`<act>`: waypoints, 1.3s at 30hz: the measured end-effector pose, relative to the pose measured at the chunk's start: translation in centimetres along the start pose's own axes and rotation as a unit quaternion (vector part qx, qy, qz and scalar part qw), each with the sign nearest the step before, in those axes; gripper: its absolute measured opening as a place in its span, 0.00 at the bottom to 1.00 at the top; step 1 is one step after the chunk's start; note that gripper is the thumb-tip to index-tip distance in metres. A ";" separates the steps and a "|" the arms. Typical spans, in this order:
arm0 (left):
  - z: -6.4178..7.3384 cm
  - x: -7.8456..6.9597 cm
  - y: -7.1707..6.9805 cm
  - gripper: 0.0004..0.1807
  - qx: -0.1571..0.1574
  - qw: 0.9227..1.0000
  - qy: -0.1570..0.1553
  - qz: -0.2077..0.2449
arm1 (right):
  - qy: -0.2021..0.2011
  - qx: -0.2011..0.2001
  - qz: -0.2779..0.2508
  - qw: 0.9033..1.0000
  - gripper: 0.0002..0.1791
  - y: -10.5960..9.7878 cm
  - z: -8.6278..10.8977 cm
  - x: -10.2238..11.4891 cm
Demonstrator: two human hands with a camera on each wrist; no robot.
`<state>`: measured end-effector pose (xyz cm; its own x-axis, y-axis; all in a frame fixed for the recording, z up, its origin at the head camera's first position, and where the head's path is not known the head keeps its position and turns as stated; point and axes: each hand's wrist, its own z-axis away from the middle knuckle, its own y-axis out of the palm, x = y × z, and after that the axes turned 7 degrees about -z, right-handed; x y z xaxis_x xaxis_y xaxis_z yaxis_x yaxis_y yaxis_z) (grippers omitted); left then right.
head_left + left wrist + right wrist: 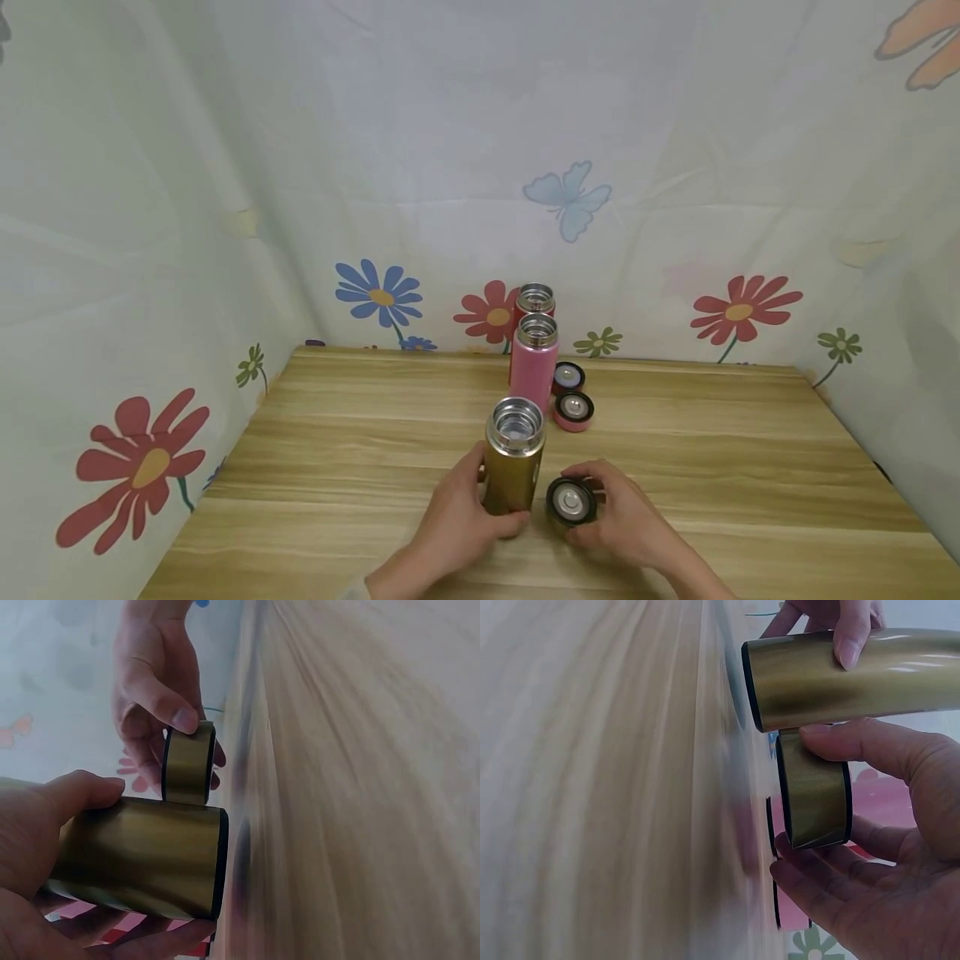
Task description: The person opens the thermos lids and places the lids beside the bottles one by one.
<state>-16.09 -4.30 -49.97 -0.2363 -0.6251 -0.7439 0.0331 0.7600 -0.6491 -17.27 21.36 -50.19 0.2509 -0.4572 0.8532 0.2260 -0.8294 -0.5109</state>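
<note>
My left hand (461, 518) grips the lower part of a gold thermos bottle (512, 477), which stands upright with its steel mouth uncovered. Just right of it, my right hand (628, 518) holds a gold lid (815, 791) between thumb and fingers, its black-rimmed underside facing up in the head view. Both wrist views show the lid close beside the bottle's lower side. Whether the bottle and lid touch the table, I cannot tell. Behind the gold bottle stands an uncovered pink thermos bottle (534, 371), partly hiding a red thermos bottle (535, 300).
Right of the pink bottle, a pink lid (573, 410) lies underside up on the wood-grain table (360, 433). A red lid (567, 377) lies just behind it. A flower-printed cloth (435, 167) encloses the table at the back and both sides.
</note>
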 end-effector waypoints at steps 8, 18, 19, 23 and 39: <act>-0.2 0.3 -0.5 0.41 -0.008 1.000 -0.006 -0.005 | 0.003 -0.002 -0.012 1.000 0.40 0.1 -0.5 0.5; -0.5 0.6 -1.1 0.41 -0.022 1.000 -0.007 -0.013 | -0.020 -0.002 -0.014 1.000 0.40 0.7 -1.3 0.8; -0.5 0.7 -1.2 0.41 -0.023 1.000 -0.007 -0.013 | -0.020 -0.002 -0.014 1.000 0.40 0.8 -1.5 0.8; -0.8 1.0 -1.5 0.42 -0.029 0.999 -0.008 -0.015 | -0.017 -0.002 -0.016 1.000 0.40 1.3 -2.1 1.1; -1.7 2.2 -3.5 0.44 -0.064 0.997 -0.035 -0.032 | -0.007 -0.012 -0.031 0.999 0.41 2.7 -3.9 2.1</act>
<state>-18.39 -8.02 -49.12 -0.1660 -0.6812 -0.7130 -0.1053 0.7312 -0.6740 -19.85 16.92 -49.34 0.2513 -0.4007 0.8811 0.2179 -0.8635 -0.4549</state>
